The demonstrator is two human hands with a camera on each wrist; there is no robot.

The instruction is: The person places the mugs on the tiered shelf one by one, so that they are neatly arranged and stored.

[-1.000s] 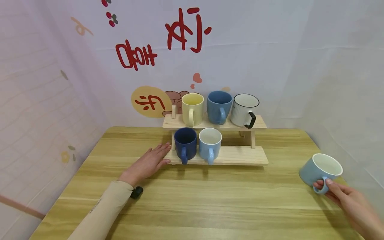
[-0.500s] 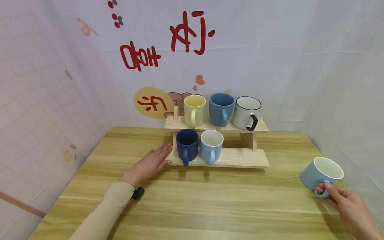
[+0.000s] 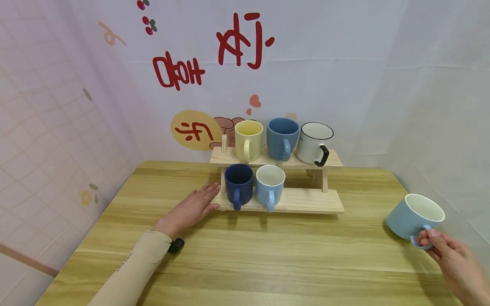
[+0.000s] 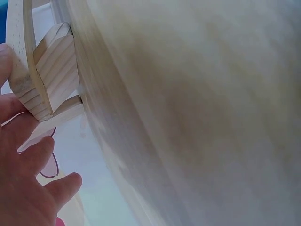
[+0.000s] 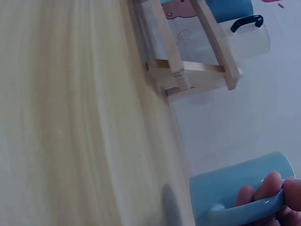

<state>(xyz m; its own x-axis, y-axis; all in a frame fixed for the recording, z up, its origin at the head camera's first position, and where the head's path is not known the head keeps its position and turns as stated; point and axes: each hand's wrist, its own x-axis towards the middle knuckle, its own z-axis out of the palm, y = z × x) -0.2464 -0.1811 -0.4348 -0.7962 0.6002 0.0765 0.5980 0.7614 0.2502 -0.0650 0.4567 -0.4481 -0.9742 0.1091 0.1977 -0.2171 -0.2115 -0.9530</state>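
At the right side of the table, my right hand [image 3: 453, 257] pinches the handle of a light blue mug [image 3: 403, 221] with a pale inside. The mug tilts a little, and its shadow on the tabletop shows in the right wrist view beside the mug body [image 5: 230, 183]. My left hand [image 3: 187, 211] rests with extended fingers against the left end of a two-tier wooden rack [image 3: 310, 199]. Close up in the left wrist view, the fingers touch the rack's end [image 4: 30, 89]. On the lower shelf stand a dark blue mug [image 3: 239, 187] and a light blue mug [image 3: 269, 187].
The upper shelf carries a yellow mug [image 3: 249, 142], a medium blue mug [image 3: 281, 140] and a white mug [image 3: 314, 146] with black rim and handle. A printed cloth [image 3: 337, 85] hangs behind and beside the wooden table [image 3: 268, 263].
My right hand has shifted slightly right with the light blue mug, which now sits a little higher in view. The left hand stays against the rack. The head view moved slightly at first.
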